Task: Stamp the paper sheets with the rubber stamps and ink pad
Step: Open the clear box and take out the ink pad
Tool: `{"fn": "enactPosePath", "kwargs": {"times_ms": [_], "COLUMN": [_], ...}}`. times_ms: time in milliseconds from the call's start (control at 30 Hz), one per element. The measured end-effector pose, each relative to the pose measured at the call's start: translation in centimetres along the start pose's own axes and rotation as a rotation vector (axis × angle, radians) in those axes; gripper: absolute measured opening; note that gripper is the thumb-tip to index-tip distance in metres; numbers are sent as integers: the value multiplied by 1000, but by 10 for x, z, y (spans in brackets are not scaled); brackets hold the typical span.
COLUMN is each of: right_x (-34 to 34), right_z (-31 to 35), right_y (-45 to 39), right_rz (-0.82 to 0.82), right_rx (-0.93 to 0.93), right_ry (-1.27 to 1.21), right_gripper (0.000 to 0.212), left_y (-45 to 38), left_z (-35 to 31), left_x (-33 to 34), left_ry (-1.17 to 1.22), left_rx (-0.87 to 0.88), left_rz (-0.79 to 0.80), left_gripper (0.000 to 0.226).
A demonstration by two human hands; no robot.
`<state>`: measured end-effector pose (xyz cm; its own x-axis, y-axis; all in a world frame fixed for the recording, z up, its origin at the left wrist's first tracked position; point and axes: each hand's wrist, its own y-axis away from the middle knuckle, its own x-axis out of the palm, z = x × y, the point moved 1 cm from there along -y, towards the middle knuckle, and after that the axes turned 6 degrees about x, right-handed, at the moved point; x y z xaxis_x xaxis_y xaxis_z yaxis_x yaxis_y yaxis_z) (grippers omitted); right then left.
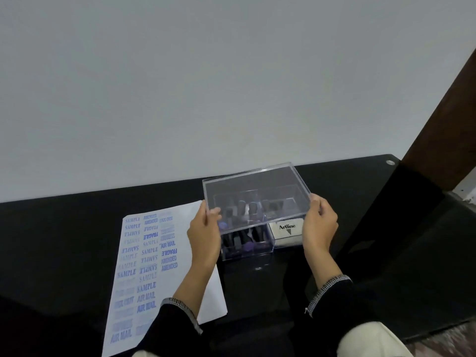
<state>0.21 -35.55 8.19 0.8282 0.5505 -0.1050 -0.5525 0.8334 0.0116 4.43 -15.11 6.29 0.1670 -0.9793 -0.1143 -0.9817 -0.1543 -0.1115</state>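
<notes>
Holding clear lid [257,191] above stamp box [247,247]; left hand [203,228] and right hand [319,225], fingers clamped on lid edges; stamped sheet [144,264] alongside.

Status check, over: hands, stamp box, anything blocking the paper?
Left hand and right hand grip clear lid, held above stamp box. Ink pad beside it, closed. Left forearm crosses stamped paper sheet.

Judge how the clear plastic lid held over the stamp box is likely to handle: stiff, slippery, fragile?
The clear rectangular plastic lid probably stays stiff: it spans flat between the left hand and right hand, which grip opposite edges. Its glossy walls look slippery. Thin hard plastic like this may crack if dropped on the black table.
</notes>
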Motion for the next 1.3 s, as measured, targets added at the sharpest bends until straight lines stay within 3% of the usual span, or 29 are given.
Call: {"fn": "enactPosePath", "kwargs": {"times_ms": [67, 133, 267, 400, 467, 633, 800, 967, 1100, 1167, 1300], "right_x": [7, 12, 17, 15, 11, -6, -13, -14, -12, -10, -3], "right_z": [0, -5, -27, -48, -51, -55, -56, -54, -53, -52, -49], "right_y": [-3, -5, 13, 23, 24, 41, 43, 43, 43, 42, 39], "right_rz": [96, 111, 165, 269, 288, 207, 258, 302, 302, 305, 323], "right_rx": [18, -28, -369, -520, -514, -575, -560, -530, -535, -537, -532], "right_ry": [20, 181, 637, 849, 873, 831, 831, 838, 850, 868, 897], "right_gripper": [37, 35, 14, 39, 44, 44, 52, 55, 49, 51, 49], "left_y": [-17, -38, -77, -102, -108, -108, -103, -103, -113, -120, -128], "left_z": [-9, -18, -19, -9, -4, 8, 27, 36, 37, 40, 45], "left_x": [-7, -14, -19, -16, -14, -7, 4, 21, 21, 17, 12], "left_ry": [144, 142, 202, 342, 346, 327, 301, 109, -192, -282, -93], "left_rx": [-77, -79, -137, -222, -216, -232, -287, -285, -184, -164, -255], "left_rz": [-97, -166, -185, -78, -25, 66, 167, 291, 288, 252, 108], "left_gripper": [41, 39, 40, 42, 38, 53, 62, 54, 25, 22, 26]}}
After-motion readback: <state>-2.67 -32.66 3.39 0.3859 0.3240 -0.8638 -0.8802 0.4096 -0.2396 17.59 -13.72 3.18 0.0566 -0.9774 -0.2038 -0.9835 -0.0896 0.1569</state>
